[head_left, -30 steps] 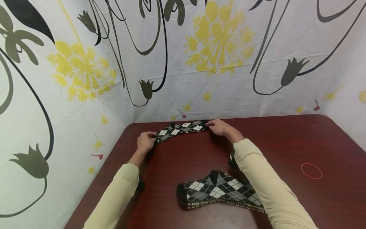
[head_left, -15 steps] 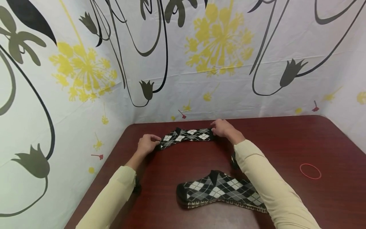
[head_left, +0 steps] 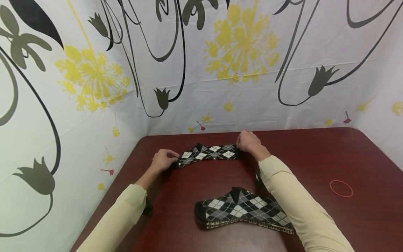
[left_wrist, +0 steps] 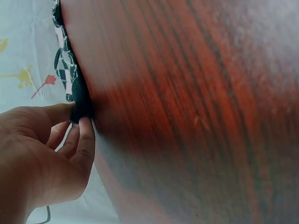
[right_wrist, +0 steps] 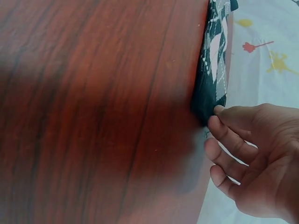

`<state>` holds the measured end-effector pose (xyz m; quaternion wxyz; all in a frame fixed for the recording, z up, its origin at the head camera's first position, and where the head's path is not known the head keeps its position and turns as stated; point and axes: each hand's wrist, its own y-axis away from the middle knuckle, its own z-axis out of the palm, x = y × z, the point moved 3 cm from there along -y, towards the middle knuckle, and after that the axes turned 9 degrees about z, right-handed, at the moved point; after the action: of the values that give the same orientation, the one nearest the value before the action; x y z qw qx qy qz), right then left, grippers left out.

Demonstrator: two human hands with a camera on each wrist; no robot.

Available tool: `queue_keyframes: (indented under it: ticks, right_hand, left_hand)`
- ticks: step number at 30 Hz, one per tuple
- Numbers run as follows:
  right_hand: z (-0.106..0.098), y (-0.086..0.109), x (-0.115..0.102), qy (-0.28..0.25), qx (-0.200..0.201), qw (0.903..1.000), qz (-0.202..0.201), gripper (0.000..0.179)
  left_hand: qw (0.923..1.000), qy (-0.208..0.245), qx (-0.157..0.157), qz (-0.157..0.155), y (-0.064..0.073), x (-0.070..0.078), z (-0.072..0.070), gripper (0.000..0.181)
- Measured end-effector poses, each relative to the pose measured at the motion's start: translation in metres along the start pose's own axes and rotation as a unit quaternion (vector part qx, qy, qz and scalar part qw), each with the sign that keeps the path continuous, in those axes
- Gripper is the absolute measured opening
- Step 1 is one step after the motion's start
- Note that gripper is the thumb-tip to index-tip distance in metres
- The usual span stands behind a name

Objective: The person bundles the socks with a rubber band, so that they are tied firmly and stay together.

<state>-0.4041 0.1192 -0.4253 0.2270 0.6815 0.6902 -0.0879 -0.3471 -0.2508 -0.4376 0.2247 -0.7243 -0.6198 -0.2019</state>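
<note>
Near the far edge of the table lies a black, grey and white argyle sock [head_left: 209, 153], stretched sideways. My left hand [head_left: 162, 160] pinches its black left end; the left wrist view shows thumb and fingers on that dark tip [left_wrist: 82, 105]. At the opposite end my right hand [head_left: 248, 141] holds the black band [right_wrist: 204, 105] between thumb and forefinger, while the other fingers curl loosely below. Closer to me, more argyle socks [head_left: 239, 209] lie flat in a layered stack, its right end hidden under my right sleeve.
A thin red ring [head_left: 341, 188], like a rubber band, lies on the dark red wooden table [head_left: 176, 213] to the right. White fabric [head_left: 261, 115] with flower prints hangs behind the table and along its left side.
Both hands have drawn the held sock a little toward me and to the right. The stacked socks and red ring stay in place.
</note>
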Motion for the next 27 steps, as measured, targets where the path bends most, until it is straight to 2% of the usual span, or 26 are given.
queue_keyframes:
  ticks: [3, 5, 13, 21, 27]
  right_hand:
    - [-0.001, 0.002, 0.005, -0.010, 0.001, 0.9999, 0.002, 0.024]
    - [-0.002, 0.003, 0.008, -0.013, -0.002, 0.9999, -0.004, 0.019]
    - [-0.014, 0.013, 0.020, -0.023, -0.028, 0.9973, -0.064, 0.013]
    - [-0.035, 0.033, 0.035, -0.124, -0.060, 0.9860, -0.093, 0.008]
    - [-0.049, 0.059, 0.052, -0.162, -0.070, 0.9780, -0.111, 0.008]
  left_hand:
    - [0.9999, 0.013, -0.003, 0.004, 0.002, 0.001, -0.001, 0.012]
    - [0.9997, 0.023, -0.002, 0.006, 0.003, 0.000, -0.002, 0.011]
    - [0.9977, 0.060, -0.009, 0.031, 0.011, 0.005, -0.004, 0.011]
    - [0.9945, 0.079, -0.006, 0.069, 0.015, 0.020, -0.009, 0.014]
    - [0.9889, 0.104, -0.004, 0.105, 0.022, 0.034, -0.010, 0.014]
